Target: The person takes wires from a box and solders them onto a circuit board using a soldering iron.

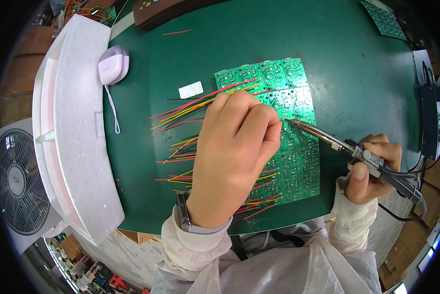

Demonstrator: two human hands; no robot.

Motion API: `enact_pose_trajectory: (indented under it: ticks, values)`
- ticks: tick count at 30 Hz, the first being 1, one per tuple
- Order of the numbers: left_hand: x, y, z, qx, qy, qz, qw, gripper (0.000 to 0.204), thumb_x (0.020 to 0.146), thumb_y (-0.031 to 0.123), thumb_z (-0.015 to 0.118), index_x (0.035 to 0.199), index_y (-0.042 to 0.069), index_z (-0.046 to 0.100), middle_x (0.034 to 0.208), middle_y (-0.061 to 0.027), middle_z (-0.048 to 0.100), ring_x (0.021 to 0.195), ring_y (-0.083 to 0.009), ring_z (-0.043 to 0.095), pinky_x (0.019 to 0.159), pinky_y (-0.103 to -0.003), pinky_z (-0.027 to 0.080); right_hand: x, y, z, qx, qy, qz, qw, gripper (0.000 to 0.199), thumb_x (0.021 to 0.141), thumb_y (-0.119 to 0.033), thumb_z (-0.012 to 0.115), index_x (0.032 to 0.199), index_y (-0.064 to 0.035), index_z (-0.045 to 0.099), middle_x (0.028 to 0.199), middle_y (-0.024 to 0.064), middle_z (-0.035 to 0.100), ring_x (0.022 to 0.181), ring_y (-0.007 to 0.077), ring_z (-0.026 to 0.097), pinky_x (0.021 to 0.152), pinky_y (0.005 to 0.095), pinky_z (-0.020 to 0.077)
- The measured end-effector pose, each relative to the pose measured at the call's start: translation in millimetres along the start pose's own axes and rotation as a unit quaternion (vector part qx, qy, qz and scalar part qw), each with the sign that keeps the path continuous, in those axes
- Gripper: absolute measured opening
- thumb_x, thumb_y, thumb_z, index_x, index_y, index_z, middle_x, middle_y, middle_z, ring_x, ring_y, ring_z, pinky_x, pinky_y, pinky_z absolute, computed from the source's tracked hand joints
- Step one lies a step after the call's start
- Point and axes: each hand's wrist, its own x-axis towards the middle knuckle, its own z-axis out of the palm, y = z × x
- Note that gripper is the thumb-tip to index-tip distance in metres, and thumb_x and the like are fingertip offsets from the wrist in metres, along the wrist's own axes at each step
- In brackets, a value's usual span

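Head-worn fisheye, close above green table (357,63)

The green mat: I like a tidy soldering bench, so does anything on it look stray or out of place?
One thing: a single red wire lies alone near the far edge of the green mat, apart from the wire bundle fanned out beside the circuit board. Nothing looks spilled or damaged.

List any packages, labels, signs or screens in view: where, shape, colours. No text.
White label strip: flat on the green mat, left of the circuit board panel; small rectangle in segments.
White foam packing tray: along the mat's left edge; long, curved, pinkish inside.
Screen corner: far lower right, bluish glow, mostly cut off.
No signs.
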Motion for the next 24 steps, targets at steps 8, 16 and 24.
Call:
enact_pose_trajectory:
  ticks: [8,16,24]
  values:
    - [1.5,1.3,-2.4,0.004,-0.012,-0.015,1.000,0.017,0.059,-0.006,0.062,0.069,0.002,0.051,0.070,-0.0048,0.047,0.068,-0.0181,0.047,0.057,-0.027,0.041,1.1,1.7,1.9,0.006,0.010,-0.005,1.000,0.036,0.067,-0.026,0.065,0.078,0.0017,0.044,0.062,0.0093,0.047,0.050,0.0130,0.043,0.047,0.0227,0.0353]
    - [1.0,1.4,-1.0,0.014,-0.007,-0.018,1.000,0.017,0.058,-0.007,0.062,0.068,0.003,0.051,0.070,-0.0046,0.047,0.067,-0.0181,0.047,0.057,-0.028,0.040,-4.3,0.4,1.0,0.000,0.007,0.017,1.000,0.038,0.068,-0.027,0.064,0.080,0.0003,0.042,0.062,0.0106,0.048,0.050,0.0125,0.043,0.048,0.0227,0.0359]
    - [1.0,1.5,0.6,0.015,-0.006,-0.015,1.000,0.018,0.058,-0.007,0.062,0.068,0.003,0.050,0.070,-0.0043,0.046,0.067,-0.0181,0.047,0.057,-0.028,0.040,-4.7,-1.2,-0.4,0.005,0.019,0.024,1.000,0.039,0.069,-0.029,0.064,0.081,-0.0010,0.040,0.063,0.0109,0.048,0.050,0.0117,0.043,0.048,0.0221,0.0363]
